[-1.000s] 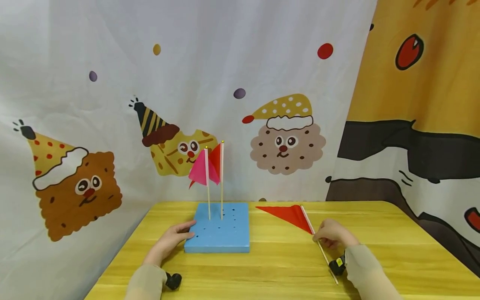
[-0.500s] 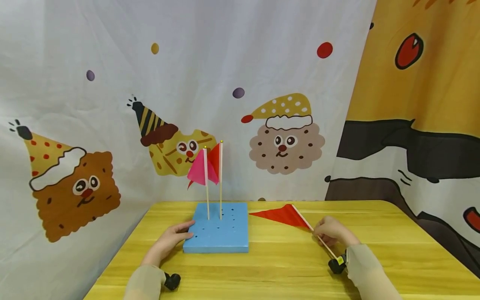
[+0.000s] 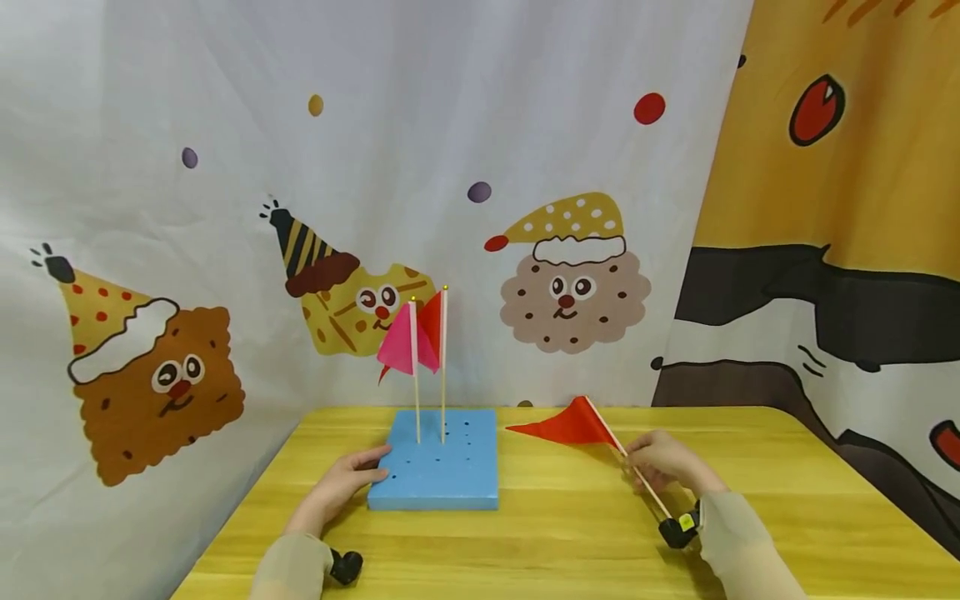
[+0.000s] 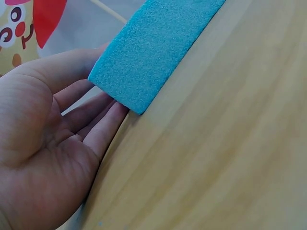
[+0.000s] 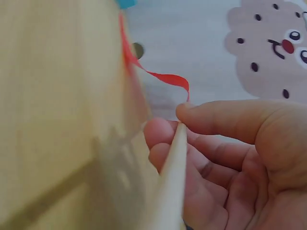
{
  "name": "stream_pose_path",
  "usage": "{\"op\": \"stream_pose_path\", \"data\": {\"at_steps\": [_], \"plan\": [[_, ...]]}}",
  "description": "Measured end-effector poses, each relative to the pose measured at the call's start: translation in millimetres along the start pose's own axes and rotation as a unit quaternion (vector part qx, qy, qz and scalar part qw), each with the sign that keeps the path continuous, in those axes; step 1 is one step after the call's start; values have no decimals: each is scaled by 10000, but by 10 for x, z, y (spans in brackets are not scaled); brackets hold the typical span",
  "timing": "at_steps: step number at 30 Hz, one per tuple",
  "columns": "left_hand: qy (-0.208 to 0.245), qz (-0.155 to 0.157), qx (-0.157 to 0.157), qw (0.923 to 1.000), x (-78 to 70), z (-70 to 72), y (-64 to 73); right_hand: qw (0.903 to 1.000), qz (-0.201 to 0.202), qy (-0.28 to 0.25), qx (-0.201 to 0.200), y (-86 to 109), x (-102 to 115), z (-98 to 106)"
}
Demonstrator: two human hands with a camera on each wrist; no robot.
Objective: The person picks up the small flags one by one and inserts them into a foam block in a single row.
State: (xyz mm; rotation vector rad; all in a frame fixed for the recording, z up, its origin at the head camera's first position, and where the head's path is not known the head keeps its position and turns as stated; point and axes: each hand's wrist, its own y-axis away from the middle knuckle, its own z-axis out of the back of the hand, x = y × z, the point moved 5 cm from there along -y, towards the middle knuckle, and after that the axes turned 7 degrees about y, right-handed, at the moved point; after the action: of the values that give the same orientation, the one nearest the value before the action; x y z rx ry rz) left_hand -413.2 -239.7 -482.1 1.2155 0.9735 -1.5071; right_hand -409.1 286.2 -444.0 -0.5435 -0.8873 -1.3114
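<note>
In the head view, a blue foam block [image 3: 442, 483] with small holes lies on the table. A pink flag [image 3: 397, 340] and a red flag [image 3: 431, 318] stand upright in it on thin sticks. My left hand [image 3: 341, 486] rests against the block's left edge, thumb at the top edge and fingers fairly straight along the side; the left wrist view shows the block's corner [image 4: 148, 52] there. To the right, my right hand [image 3: 667, 461] pinches the stick of a triangular red flag [image 3: 577, 423] between thumb and fingertips. That flag tilts up and left; its stick [image 5: 172, 177] crosses the right wrist view.
The yellow wood-grain table [image 3: 570, 533] stretches out on both sides of the block. Behind it hangs a white curtain [image 3: 420, 125] printed with cartoon biscuits, with an orange and black print at the right. Black cameras sit on both wrists.
The held red flag has turned left and its top has risen; its stick's lower end has swung toward the right wrist. The left hand and the block have stayed put.
</note>
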Motion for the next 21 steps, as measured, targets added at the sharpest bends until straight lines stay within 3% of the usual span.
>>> {"op": "stream_pose_path", "data": {"at_steps": [21], "plan": [[83,-106,-162,9998,-9,-6,10,9947,428,-242,-906,-3,669,338]]}}
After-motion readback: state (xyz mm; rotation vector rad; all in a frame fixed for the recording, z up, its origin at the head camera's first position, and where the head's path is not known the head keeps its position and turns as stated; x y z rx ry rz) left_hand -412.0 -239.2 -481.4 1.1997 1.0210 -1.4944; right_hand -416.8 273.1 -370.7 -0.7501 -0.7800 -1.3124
